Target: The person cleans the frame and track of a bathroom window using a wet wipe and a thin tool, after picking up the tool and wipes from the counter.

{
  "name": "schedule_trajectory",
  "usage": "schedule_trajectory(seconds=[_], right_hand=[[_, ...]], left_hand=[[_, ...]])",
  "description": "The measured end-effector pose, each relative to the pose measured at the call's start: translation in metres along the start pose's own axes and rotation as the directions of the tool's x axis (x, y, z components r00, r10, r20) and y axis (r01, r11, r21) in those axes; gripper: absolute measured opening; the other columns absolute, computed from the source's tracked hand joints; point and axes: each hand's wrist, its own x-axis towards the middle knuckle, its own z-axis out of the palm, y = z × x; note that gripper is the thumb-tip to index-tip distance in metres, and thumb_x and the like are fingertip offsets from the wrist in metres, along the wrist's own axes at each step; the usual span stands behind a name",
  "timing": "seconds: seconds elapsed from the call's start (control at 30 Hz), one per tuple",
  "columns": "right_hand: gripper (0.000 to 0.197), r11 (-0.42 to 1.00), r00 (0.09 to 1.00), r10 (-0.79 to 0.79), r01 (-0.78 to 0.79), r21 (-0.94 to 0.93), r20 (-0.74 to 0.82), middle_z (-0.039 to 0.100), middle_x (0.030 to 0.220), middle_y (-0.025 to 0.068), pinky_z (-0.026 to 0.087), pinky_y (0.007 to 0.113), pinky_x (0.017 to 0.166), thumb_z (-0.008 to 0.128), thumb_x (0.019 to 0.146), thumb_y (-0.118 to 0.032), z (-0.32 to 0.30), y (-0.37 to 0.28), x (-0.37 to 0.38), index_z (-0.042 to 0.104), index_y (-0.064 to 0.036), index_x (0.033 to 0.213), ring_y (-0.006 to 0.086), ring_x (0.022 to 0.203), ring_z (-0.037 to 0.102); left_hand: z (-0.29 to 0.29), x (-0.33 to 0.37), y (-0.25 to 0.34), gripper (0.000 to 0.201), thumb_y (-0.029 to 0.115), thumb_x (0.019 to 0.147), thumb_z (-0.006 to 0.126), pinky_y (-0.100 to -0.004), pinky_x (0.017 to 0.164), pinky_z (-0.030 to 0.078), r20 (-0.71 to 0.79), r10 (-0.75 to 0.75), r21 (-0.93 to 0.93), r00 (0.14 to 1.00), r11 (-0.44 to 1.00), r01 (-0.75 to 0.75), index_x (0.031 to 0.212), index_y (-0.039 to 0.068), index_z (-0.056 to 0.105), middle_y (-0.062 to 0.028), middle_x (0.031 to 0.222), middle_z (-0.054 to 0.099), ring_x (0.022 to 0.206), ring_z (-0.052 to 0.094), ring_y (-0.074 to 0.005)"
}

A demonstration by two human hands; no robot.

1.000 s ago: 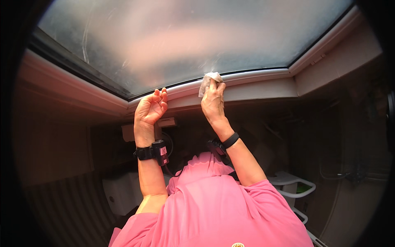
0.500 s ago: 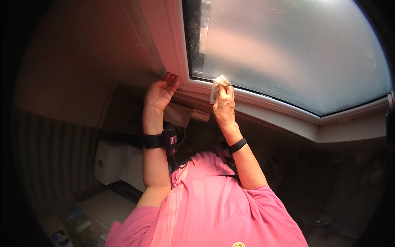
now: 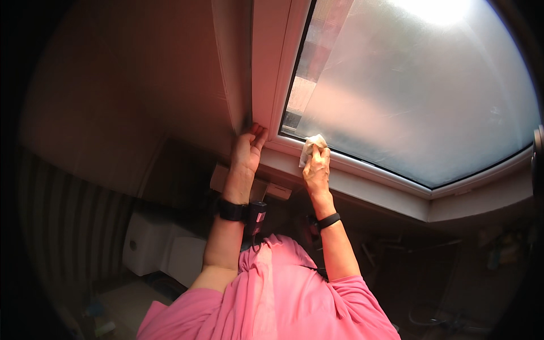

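My right hand pinches a crumpled whitish cloth between thumb and fingers. The cloth lies against the lower rail of a white window frame, close to its left corner and at the bottom edge of the frosted glass. To the left of that corner, my left hand rests its slightly bent fingers on the side of the frame. It holds no object, and part of its thumb side is in shadow. A dark band with a small black box sits at my left wrist, a black band at my right.
A white ledge runs beneath the window. Pale box-like fixtures are below my hands. At lower left stands a white toilet-like fixture, beside a striped surface. The lower right is dark.
The view has shifted, so window and hands appear farther right and lower. The cloth is slightly nearer the frame's left corner. My left hand stays at the frame's side.
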Motion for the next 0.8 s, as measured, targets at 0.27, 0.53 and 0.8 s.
schedule_trajectory(seconds=[0.27,0.53,0.8], right_hand=[[0.046,0.997,0.993,0.066,-0.061,-0.046,0.101,0.043,0.113,0.0270,0.042,0.043,0.089,0.048,0.076,0.003,0.008,0.008,0.006,0.041,0.0013,0.122,0.0425,0.103,0.047],[0.057,0.990,0.982,-0.124,0.132,-0.055,0.142,0.046,0.116,0.0210,0.043,0.038,0.090,0.053,0.064,0.012,0.045,-0.025,0.009,0.044,0.0027,0.119,0.0367,0.105,0.048],[0.024,0.905,0.981,-0.153,0.187,-0.381,0.118,0.057,0.098,0.0126,0.050,0.035,0.069,0.057,0.071,-0.003,0.038,-0.022,0.028,0.057,-0.0030,0.095,0.0262,0.085,0.059]], left_hand=[[-0.009,0.005,-0.006,0.037,-0.011,0.074,0.036,-0.0367,0.098,0.041,0.044,-0.022,0.013,0.999,1.000,0.021,0.109,-0.011,0.047,-0.0180,0.113,0.050,0.111,0.048,-0.0310],[-0.019,0.012,-0.011,0.040,-0.009,0.076,0.037,-0.0378,0.101,0.038,0.236,-0.113,0.031,0.965,0.994,0.108,0.115,-0.013,0.043,-0.0203,0.121,0.046,0.117,0.044,-0.0328],[-0.027,0.013,-0.006,0.039,-0.008,0.081,0.032,-0.0408,0.104,0.034,0.089,-0.305,0.052,0.948,0.952,0.301,0.120,-0.011,0.039,-0.0209,0.127,0.042,0.121,0.039,-0.0340]])
